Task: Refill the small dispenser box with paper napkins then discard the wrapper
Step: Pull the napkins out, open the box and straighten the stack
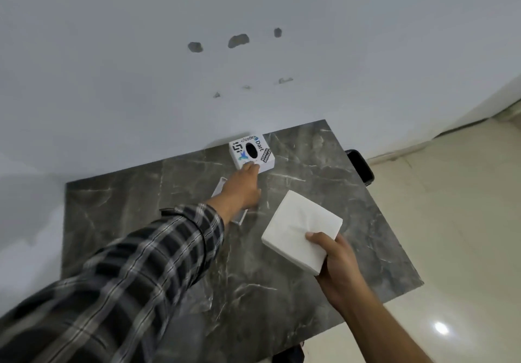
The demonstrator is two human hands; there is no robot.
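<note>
A small white dispenser box (260, 148) with stickers and a dark oval slot stands at the far edge of the dark marble table (324, 165), against the wall. My left hand (244, 186) reaches out to it, fingertips touching its near edge. A thick white stack of paper napkins (296, 233) is held above the table's right half, pinched at its near corner by my right hand (335, 261). Under my left wrist lies a flat clear piece (218, 189), mostly hidden; I cannot tell what it is.
A white wall with several chipped patches (238, 41) rises right behind the table. A black chair back (361, 167) pokes out past the table's right edge. Beige tiled floor (451, 221) lies to the right.
</note>
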